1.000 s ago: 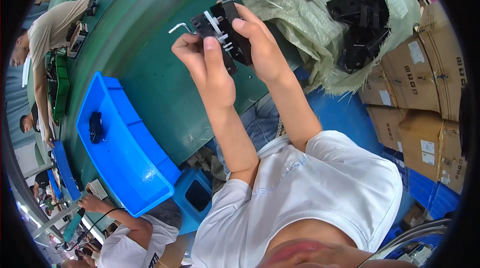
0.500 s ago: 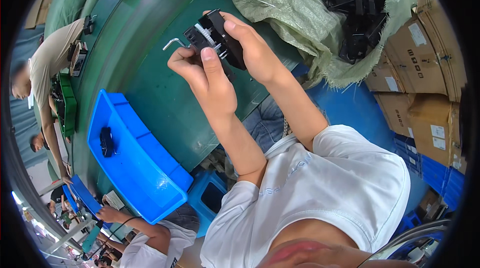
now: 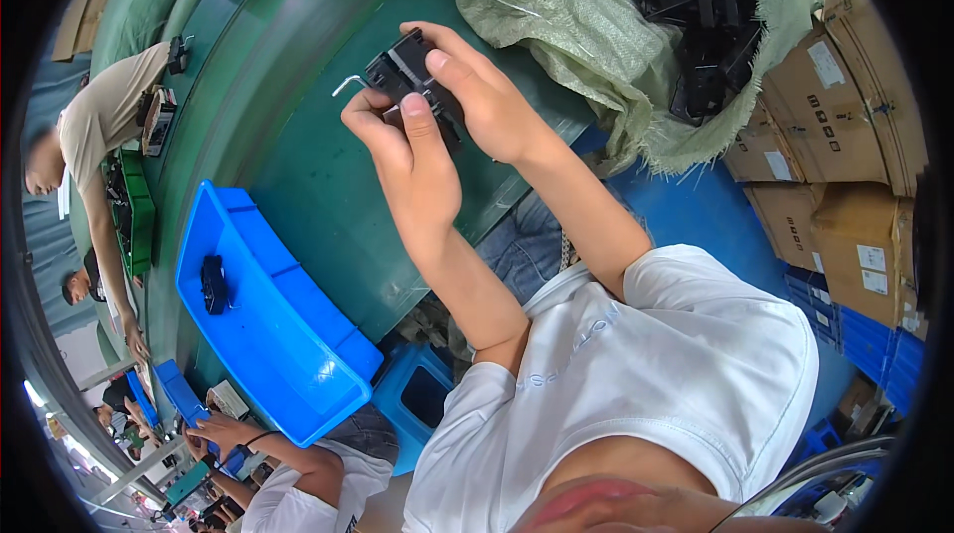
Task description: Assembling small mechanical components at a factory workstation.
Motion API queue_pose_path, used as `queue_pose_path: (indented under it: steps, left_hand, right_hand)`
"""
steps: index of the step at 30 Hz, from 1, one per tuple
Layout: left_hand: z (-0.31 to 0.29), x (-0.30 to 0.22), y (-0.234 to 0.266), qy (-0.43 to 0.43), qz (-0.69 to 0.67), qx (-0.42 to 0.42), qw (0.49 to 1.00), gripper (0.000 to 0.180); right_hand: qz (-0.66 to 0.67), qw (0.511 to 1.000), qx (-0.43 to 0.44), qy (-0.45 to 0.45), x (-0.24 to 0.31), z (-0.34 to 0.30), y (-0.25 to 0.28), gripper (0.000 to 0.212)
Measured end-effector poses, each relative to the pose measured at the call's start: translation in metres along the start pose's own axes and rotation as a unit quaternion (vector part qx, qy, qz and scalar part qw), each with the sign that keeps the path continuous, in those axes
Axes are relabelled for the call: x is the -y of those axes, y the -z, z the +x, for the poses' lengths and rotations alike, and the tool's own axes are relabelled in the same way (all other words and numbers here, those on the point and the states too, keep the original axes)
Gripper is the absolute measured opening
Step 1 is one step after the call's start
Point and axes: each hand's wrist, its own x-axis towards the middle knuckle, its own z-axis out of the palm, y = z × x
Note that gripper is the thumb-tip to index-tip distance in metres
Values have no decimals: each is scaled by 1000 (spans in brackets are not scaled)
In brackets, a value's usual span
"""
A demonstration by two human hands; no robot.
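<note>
Over the green bench, my left hand (image 3: 412, 160) is closed round a black plastic housing (image 3: 386, 74) with a bent metal rod (image 3: 348, 85) sticking out on its left. My right hand (image 3: 482, 101) grips a matching black plastic piece (image 3: 410, 52) from the right. The two pieces lie against each other, with only a narrow pale seam showing between them. My fingers hide much of both. To the lower left, a blue bin (image 3: 288, 334) holds one black plastic unit (image 3: 213, 285).
An open woven sack (image 3: 596, 76) full of black plastic parts (image 3: 696, 26) lies at the far right of the green bench (image 3: 308, 155). Cardboard boxes (image 3: 820, 106) are stacked at right. A blue stool (image 3: 412, 394) stands below the bench. Co-workers sit along the left, beside a green bin (image 3: 136, 205).
My hands have brought the two black pieces together, covering the white gear that showed between them. At lower left, a co-worker's hands have shifted.
</note>
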Motion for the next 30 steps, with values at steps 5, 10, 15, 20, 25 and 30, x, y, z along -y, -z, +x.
queue_pose_path:
  steps: [5, 10, 15, 20, 25, 30]
  left_hand:
    - [1, 8, 1, 31, -70, 5, 997, 48]
    - [-2, 4, 2, -50, -12, -32, 998, 57]
    - [-8, -6, 7, -82, 42, -53, 994, 53]
    - [-15, -10, 5, -122, 56, -50, 990, 45]
    - [-15, -11, 22, -104, 35, -65, 992, 48]
    - [-14, -18, 63, -110, 82, -164, 977, 35]
  right_hand:
    - [-80, 993, -38, 81, -8, 1, -3, 47]
    - [87, 990, -1, 115, -12, 3, -2, 48]
    - [230, 972, 4, 52, -6, 6, 2, 48]
    - [132, 991, -25, 20, -4, 0, 0, 46]
    - [14, 999, -32, 33, -4, -4, -4, 44]
    - [93, 995, -23, 17, 8, -9, -19, 33]
